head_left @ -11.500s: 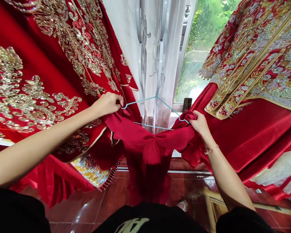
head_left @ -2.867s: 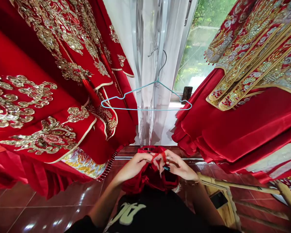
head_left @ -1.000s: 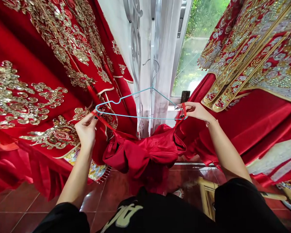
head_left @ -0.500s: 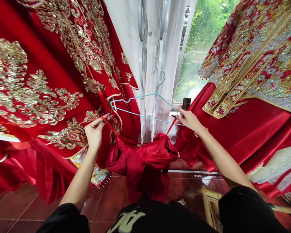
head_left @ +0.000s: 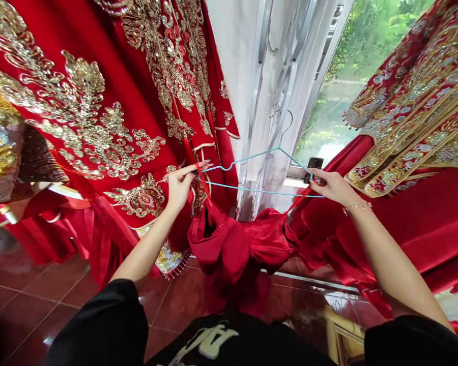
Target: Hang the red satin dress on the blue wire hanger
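A light blue wire hanger [head_left: 259, 173] hangs by its hook from the silver window grille. Below it sags a plain red satin garment [head_left: 240, 244] on thin red straps. My left hand [head_left: 181, 183] pinches the left strap at the hanger's left end. My right hand [head_left: 330, 185] pinches the right strap at the hanger's right end. Both hands are closed on the straps, and the garment's body droops between them above the floor.
Red robes with gold embroidery hang close on the left [head_left: 99, 117] and on the right [head_left: 412, 142]. A white sheer curtain [head_left: 290, 91] and a window stand behind the hanger. Red floor tiles [head_left: 30, 300] lie below, with a wooden frame [head_left: 339, 330] at the lower right.
My view has turned left, so the hanger sits further right. My left hand has risen with the strap to the hanger's left end. My right hand stays at the right end.
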The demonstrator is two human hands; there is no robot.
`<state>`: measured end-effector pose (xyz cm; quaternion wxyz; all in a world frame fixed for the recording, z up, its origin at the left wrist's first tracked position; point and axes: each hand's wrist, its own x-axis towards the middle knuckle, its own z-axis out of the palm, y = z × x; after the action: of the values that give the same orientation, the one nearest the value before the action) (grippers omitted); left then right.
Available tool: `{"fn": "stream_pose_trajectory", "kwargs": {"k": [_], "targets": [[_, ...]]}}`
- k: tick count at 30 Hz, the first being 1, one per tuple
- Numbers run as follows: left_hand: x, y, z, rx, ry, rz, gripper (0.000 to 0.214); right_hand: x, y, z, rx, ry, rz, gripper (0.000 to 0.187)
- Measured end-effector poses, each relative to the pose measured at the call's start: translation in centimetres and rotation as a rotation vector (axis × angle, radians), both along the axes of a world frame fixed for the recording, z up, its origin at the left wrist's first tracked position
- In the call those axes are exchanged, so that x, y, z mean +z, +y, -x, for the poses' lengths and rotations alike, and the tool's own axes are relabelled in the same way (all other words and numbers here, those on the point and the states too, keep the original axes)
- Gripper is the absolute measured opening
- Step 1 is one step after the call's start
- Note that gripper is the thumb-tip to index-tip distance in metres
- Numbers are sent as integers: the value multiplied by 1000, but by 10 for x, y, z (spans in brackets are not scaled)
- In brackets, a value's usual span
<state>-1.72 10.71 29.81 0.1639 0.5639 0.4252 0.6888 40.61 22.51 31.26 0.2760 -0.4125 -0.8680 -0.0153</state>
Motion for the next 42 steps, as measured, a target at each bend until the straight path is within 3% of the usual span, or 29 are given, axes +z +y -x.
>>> {"fn": "stream_pose_trajectory", "kwargs": {"k": [5, 11, 14, 17, 19, 21, 24, 26, 27, 29, 31, 33, 37, 39, 42], "targets": [[24, 9, -13, -96, 262, 57, 36, 1, 0, 0, 25, 14, 16, 50], [46, 46, -11, -119, 606, 209, 34, -4, -2, 8, 42, 38, 22, 49], [57, 56, -4, 1, 766, 245, 31, -7, -5, 12, 20, 14, 20, 48], [57, 41, -3, 219, 829, 130, 33, -10, -12, 12, -34, -18, 16, 51], [44, 17, -7, 237, 830, 31, 36, -16, -21, 7, -26, 5, -16, 50], [18, -15, -12, 116, 855, -8, 36, -29, -34, 0, -17, 93, -104, 48], [-33, -54, -12, -227, 890, 154, 37, -61, -52, -9, -185, 377, -305, 41], [-63, -64, -6, -399, 790, 312, 40, -87, -59, -11, -343, 618, -364, 32], [-73, -65, -3, -463, 728, 388, 38, -101, -59, -10, -382, 702, -321, 29], [-83, -60, 2, -558, 660, 533, 28, -125, -58, -5, -384, 713, -61, 26], [-82, -52, 4, -638, 696, 668, 25, -147, -55, 3, -340, 546, 292, 24], [-76, -47, 2, -712, 762, 754, 30, -164, -56, 9, -317, 391, 526, 26], [-60, -49, 3, -774, 804, 754, 34, -186, -62, 8, -301, 357, 693, 18], [-52, -51, 11, -728, 833, 746, 32, -189, -62, -3, -306, 386, 759, 4], [-38, -51, 25, -625, 899, 680, 29, -184, -57, -24, -326, 487, 833, 13]]}}
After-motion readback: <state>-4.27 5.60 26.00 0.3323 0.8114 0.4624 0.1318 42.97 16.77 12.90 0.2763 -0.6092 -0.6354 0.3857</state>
